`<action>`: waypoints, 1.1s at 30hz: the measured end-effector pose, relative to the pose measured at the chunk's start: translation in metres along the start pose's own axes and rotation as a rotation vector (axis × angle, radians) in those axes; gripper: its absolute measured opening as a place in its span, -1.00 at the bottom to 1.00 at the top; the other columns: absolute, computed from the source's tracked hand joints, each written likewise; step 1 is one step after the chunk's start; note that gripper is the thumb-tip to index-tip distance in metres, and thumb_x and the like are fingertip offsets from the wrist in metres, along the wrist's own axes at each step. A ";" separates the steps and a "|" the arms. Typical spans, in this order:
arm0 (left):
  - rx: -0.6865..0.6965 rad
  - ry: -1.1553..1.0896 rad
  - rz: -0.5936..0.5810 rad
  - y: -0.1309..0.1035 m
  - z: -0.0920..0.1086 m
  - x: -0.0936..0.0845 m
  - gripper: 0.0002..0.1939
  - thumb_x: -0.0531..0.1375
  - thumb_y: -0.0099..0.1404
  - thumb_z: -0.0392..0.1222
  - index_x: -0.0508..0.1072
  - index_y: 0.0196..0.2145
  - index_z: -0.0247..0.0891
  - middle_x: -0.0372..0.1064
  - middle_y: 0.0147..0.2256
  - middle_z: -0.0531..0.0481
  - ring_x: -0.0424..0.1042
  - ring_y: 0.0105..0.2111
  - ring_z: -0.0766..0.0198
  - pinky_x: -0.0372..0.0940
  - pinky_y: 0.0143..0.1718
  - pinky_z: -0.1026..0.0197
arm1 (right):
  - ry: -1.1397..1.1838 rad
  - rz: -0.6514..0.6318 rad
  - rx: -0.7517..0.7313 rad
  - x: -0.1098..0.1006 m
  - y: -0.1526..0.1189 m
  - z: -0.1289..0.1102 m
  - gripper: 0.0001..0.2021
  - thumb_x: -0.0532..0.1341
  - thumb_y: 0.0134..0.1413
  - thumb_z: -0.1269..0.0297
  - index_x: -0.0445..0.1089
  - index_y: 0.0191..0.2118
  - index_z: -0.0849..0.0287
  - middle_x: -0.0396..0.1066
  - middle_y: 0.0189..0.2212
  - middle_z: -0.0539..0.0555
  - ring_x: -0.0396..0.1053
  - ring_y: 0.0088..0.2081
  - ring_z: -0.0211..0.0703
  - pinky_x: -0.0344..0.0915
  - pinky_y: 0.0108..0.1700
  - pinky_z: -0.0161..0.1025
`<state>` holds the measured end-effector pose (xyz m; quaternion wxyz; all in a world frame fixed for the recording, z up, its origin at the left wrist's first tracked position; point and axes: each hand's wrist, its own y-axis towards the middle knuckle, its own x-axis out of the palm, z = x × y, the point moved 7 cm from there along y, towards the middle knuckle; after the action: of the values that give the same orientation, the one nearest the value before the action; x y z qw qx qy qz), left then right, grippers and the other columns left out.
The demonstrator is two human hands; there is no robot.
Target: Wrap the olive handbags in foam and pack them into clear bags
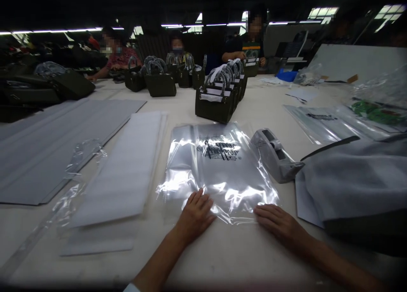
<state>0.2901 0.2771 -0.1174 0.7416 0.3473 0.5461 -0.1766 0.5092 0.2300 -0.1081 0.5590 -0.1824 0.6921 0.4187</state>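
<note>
A stack of clear plastic bags (219, 177) with black script lettering lies flat in front of me. My left hand (197, 211) rests on its near left edge, fingers stretched out and slightly apart. On the near right corner lies my right hand (276, 218), its fingers extended flat; neither hand grips anything visible. Just beyond the bags' right side stands a grey tape dispenser (275, 156). White foam sheets (122, 169) are piled to the left of the bags.
Large grey sheets (60, 143) cover the table's left. Dark handbags with wrapped handles (214, 103) stand in a row behind the plastic bags. Grey cloth-like material (359, 177) bulges at the right. More printed plastic (327, 118) lies beyond it. Several people work across the table.
</note>
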 end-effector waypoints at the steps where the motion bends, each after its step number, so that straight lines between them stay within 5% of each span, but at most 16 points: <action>1: -0.019 0.004 0.004 0.001 -0.002 0.000 -0.66 0.11 0.22 -0.13 0.31 -0.07 -0.29 0.27 0.00 -0.20 0.16 0.07 -0.04 0.17 -0.01 -0.11 | 0.015 0.025 -0.005 0.001 -0.003 0.003 -0.80 0.01 0.16 0.49 0.34 -0.18 0.21 0.38 -0.13 0.11 0.29 -0.05 -0.14 0.25 -0.03 -0.11; 7: -0.084 0.014 0.031 0.010 -0.015 0.000 -0.79 0.12 0.22 -0.16 0.36 -0.17 -0.18 0.33 -0.10 -0.08 0.29 -0.12 0.14 0.24 -0.23 0.08 | 0.072 0.013 0.057 -0.003 0.002 0.020 -0.89 0.12 0.12 0.32 0.34 -0.27 0.21 0.39 -0.20 0.13 0.33 -0.13 -0.16 0.29 -0.08 -0.15; 10: -0.076 0.014 0.051 0.016 -0.016 0.002 -0.92 0.09 0.24 -0.21 0.38 -0.36 -0.19 0.36 -0.21 -0.01 0.30 -0.21 0.22 0.21 -0.26 0.13 | 0.089 -0.086 0.067 0.005 0.013 0.013 -0.66 0.20 0.00 0.08 0.32 -0.16 0.20 0.31 -0.06 0.19 0.26 -0.02 -0.02 0.26 -0.02 -0.03; 16: -0.079 0.046 0.099 0.016 -0.015 0.001 -0.89 0.04 0.27 -0.25 0.33 -0.28 -0.27 0.34 -0.22 -0.07 0.28 -0.19 0.19 0.19 -0.25 0.10 | 0.216 0.029 0.128 0.006 0.026 0.021 -0.86 0.00 0.17 0.46 0.29 -0.29 0.20 0.39 -0.25 0.09 0.33 -0.14 -0.24 0.31 -0.11 -0.23; 19: -0.024 0.071 0.085 0.015 -0.012 0.002 -0.84 0.03 0.27 -0.28 0.32 -0.19 -0.25 0.34 -0.21 -0.08 0.28 -0.18 0.17 0.19 -0.28 0.11 | 0.220 0.050 0.177 0.001 0.032 0.027 -0.90 0.02 0.16 0.42 0.26 -0.28 0.22 0.39 -0.28 0.12 0.34 -0.21 -0.23 0.33 -0.21 -0.27; 26: -0.003 0.115 0.068 0.033 -0.018 -0.008 -0.80 -0.04 0.25 -0.40 0.32 -0.44 -0.30 0.31 -0.43 -0.07 0.28 -0.40 0.23 0.18 -0.37 0.14 | -0.077 0.003 0.161 0.022 0.059 0.008 -0.71 0.08 0.13 0.24 0.28 -0.05 0.25 0.30 -0.07 0.23 0.25 -0.05 0.04 0.18 -0.04 0.05; 29: -0.006 0.097 0.077 0.036 -0.014 -0.016 -0.86 0.03 0.26 -0.22 0.33 -0.28 -0.32 0.34 -0.27 -0.13 0.31 -0.25 0.17 0.21 -0.28 0.12 | -0.085 0.019 0.121 0.030 0.063 0.016 -0.80 -0.01 0.17 0.43 0.34 -0.19 0.25 0.36 -0.18 0.16 0.29 -0.11 -0.05 0.21 -0.10 -0.08; 31: 0.018 0.084 0.071 0.034 -0.010 -0.016 -0.68 0.11 0.20 -0.09 0.28 -0.12 -0.31 0.31 -0.15 -0.15 0.28 -0.13 0.12 0.21 -0.20 0.09 | -0.077 0.031 0.093 0.029 0.064 0.024 -0.79 -0.03 0.17 0.47 0.34 -0.27 0.25 0.38 -0.29 0.13 0.32 -0.22 -0.15 0.23 -0.19 -0.20; 33: 0.023 0.083 0.072 0.032 -0.009 -0.013 -0.67 0.11 0.20 -0.13 0.27 -0.09 -0.28 0.33 -0.14 -0.12 0.29 -0.12 0.14 0.20 -0.17 0.08 | -0.077 0.049 0.094 0.022 0.067 0.034 -0.81 -0.01 0.16 0.45 0.33 -0.35 0.25 0.36 -0.42 0.09 0.31 -0.35 -0.21 0.23 -0.29 -0.26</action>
<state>0.2998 0.3041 -0.0962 0.7202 0.3822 0.5615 -0.1414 0.4755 0.3002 -0.1041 0.5827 -0.1228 0.6934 0.4058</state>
